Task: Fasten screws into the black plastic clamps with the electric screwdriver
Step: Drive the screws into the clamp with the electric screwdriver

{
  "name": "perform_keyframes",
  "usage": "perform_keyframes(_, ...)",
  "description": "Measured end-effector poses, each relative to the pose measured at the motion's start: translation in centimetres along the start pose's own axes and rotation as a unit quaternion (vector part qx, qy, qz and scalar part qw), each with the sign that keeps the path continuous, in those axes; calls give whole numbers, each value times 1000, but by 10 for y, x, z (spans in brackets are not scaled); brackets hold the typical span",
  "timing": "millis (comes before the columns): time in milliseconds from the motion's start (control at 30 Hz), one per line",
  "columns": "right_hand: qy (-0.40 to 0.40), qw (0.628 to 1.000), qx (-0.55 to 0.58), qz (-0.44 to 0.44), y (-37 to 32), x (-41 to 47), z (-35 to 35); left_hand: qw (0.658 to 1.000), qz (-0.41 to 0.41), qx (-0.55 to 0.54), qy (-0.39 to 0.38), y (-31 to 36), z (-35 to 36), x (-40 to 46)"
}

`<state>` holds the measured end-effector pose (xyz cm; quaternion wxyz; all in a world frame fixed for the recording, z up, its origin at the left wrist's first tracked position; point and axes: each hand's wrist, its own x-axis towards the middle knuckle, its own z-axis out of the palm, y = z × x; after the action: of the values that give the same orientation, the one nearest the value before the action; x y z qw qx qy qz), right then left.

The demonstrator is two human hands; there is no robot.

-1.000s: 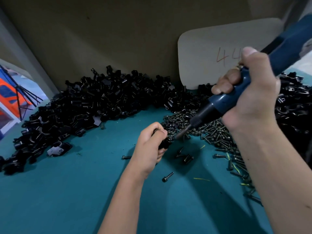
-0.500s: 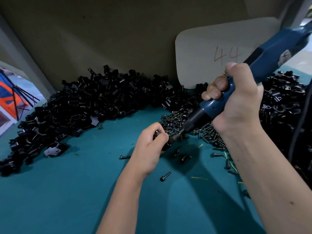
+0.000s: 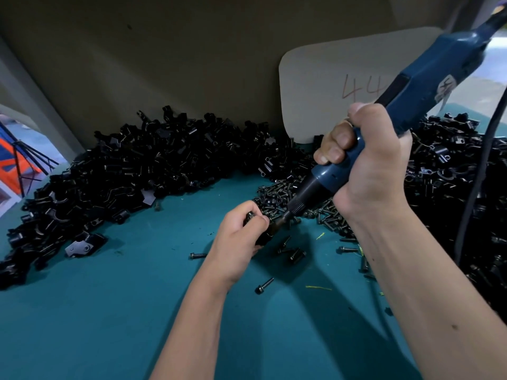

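My left hand [image 3: 241, 234] pinches one clamp [image 3: 264, 237] just above the tabletop [image 3: 109, 311], beside the screw pile [image 3: 277, 198], steadying it for the bit. Right hand [image 3: 367, 171] clenches the screwdriver [image 3: 406, 105], angled down into the clamp. Against half a second back, the tip sits deeper.

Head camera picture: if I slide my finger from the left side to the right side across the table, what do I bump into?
Big heap of black clamps → lone screw → left hand pinching a clamp → pile of screws → right hand gripping the blue electric screwdriver → second heap of clamps.
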<state>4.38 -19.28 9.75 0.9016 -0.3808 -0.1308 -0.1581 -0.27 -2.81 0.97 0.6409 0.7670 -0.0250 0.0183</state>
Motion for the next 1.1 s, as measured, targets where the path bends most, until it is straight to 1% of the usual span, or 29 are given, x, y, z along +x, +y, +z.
perform_keyframes(167,1,1000,8,4,1,0,-1,999,-7,-36,0,1,0,0)
perform_keyframes(467,8,1000,9,0,2,-1,-2,999,-9,-36,6,2,0,-1)
perform_keyframes(600,38,999,12,-9,2,-1,-5,1000,-7,-15,14,1,1,0)
perform_keyframes(733,59,998,11,1,1,-1,-9,999,3,25,26,0,3,0)
perform_keyframes(800,43,999,11,10,-3,-1,-8,999,11,43,26,1,3,0)
perform_keyframes(833,23,1000,10,16,-5,0,-8,999,12,40,20,2,3,0)
perform_keyframes(967,-88,996,8,31,-18,-1,1,1000,5,-6,-21,7,0,-1)
perform_keyframes(1033,-120,992,-2,26,-28,1,6,1000,2,-11,1,7,-8,-2)
perform_keyframes(1100,-114,993,-3,17,-39,7,5,998,5,-19,58,5,-19,-4)
